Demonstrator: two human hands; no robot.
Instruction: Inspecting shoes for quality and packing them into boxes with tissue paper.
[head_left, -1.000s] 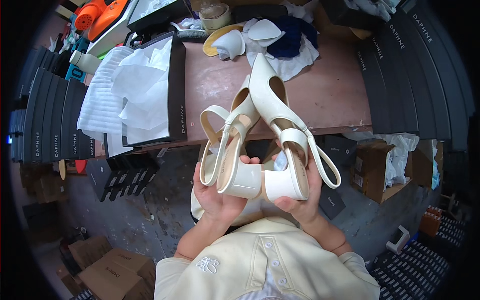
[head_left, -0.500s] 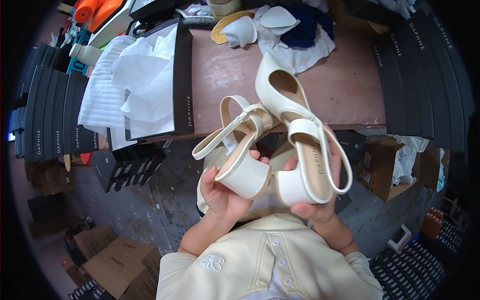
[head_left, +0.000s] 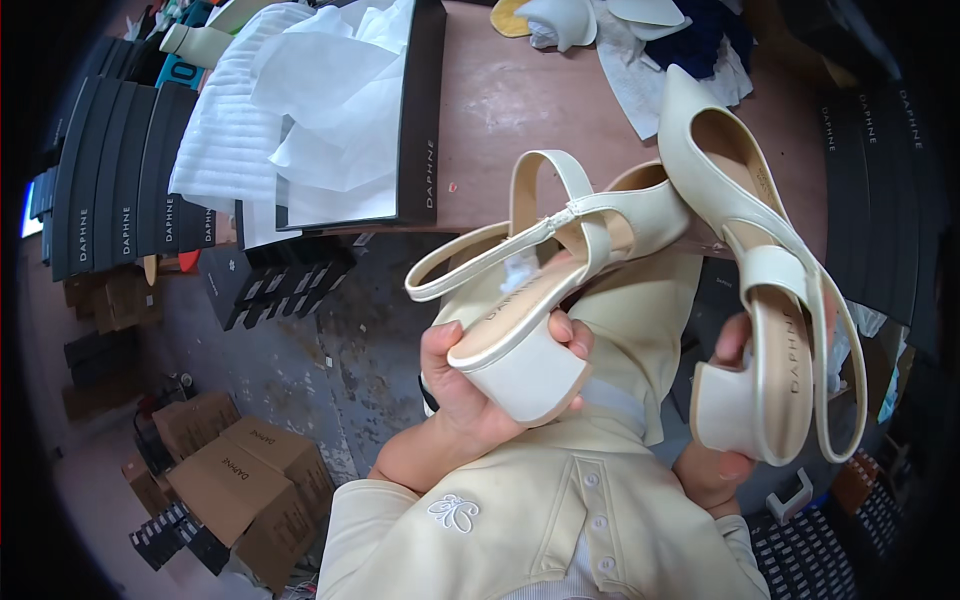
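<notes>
I hold a pair of cream slingback block-heel shoes, one in each hand, above the near edge of the worktable. My left hand [head_left: 465, 392] is closed round the block heel of the left shoe [head_left: 530, 372], whose toe points to the far right. By its heel, my right hand [head_left: 733, 342] grips the right shoe [head_left: 783, 395]; most of those fingers are hidden behind it. Its pointed toe is aimed away from me. The two toes overlap in view, and I cannot tell if they touch. Straps hang in loops at both shoes' backs.
A black shoebox [head_left: 420, 150] with white tissue paper [head_left: 335, 120] sits on the worktable [head_left: 530, 100], left of the shoes. White cloth [head_left: 625, 95] and pads lie at the back. Black boxes [head_left: 100, 180] stand in rows on both sides. Brown cartons [head_left: 235, 470] are at lower left.
My hands have drawn apart, with the right shoe carried right and the heels separated. Both shoes look larger and nearer. The view has shifted, so the table and shoebox sit higher and further right.
</notes>
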